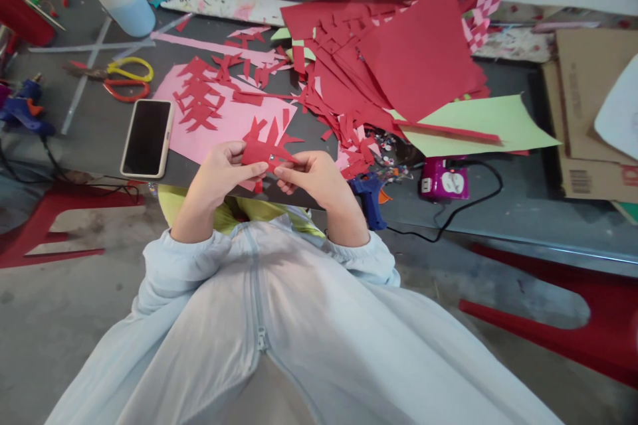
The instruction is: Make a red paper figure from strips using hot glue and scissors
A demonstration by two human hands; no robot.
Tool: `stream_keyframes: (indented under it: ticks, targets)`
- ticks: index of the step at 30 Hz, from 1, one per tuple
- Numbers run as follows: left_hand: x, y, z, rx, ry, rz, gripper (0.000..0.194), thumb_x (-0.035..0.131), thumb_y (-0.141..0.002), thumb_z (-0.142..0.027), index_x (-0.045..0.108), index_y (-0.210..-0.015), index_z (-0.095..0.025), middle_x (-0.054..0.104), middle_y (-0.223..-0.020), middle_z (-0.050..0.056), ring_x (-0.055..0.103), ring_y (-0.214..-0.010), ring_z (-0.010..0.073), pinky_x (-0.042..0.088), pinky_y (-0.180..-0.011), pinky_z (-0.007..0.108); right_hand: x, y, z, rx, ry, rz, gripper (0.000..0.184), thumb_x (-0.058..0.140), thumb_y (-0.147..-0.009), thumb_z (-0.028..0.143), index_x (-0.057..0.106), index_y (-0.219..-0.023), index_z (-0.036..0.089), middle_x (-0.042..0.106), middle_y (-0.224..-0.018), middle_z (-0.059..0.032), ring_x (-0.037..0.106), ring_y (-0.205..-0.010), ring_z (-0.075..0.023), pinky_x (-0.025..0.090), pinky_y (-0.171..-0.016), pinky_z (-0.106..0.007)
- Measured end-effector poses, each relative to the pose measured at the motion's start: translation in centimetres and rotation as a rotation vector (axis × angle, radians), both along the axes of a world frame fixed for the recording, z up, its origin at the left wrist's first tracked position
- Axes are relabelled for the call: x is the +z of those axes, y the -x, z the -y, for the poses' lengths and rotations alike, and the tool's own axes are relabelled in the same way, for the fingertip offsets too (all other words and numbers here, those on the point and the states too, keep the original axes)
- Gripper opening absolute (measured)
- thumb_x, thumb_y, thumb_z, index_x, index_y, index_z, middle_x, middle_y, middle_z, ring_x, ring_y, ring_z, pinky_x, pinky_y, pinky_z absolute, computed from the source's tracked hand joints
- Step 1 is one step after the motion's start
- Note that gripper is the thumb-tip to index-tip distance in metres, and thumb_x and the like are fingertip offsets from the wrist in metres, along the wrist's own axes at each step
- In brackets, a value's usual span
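Near the table's front edge, my left hand [225, 171] pinches the left side of a red paper cut-out [256, 153] with pointed, forked ends. At its right side, the fingers of my right hand [314, 174] are closed on the same cut-out. A small shiny dot, perhaps an eye, shows on the red paper between my hands. Beyond them lies a pink sheet [194, 143], with several similar red cut-outs [199, 94] stacked on it. Left of my left hand rests a phone [147, 138] with a dark screen.
Red sheets [413, 53] and scraps pile up at the back right, beside a light green sheet [478, 123]. A blue glue gun [369, 199] and a purple box [443, 179] with a black cord lie right. Scissors [127, 80] lie left. Red stools [563, 305] flank me.
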State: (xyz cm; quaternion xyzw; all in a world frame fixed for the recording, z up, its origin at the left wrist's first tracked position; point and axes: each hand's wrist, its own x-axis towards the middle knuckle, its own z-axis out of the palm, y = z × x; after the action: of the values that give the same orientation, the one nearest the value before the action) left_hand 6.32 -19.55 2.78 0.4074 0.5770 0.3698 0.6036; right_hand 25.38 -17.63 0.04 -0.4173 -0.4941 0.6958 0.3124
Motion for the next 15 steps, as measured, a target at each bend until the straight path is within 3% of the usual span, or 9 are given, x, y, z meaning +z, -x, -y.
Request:
stream_keyframes:
  ticks: [15]
  targets:
    - [0.39, -0.67, 0.24, 0.043, -0.047, 0.013, 0.040, 0.091, -0.057, -0.032, 0.073, -0.085, -0.012, 0.076, -0.081, 0.004, 0.069, -0.065, 0.0137, 0.059, -0.060, 0.024, -0.40, 0.21, -0.07, -0.033, -0.009, -0.013, 0.044, 0.086, -0.062, 0.055, 0.067, -0.068, 0.015, 0.068, -0.059, -0.0007, 0.059, -0.050, -0.0090, 0.054, -0.054, -0.024]
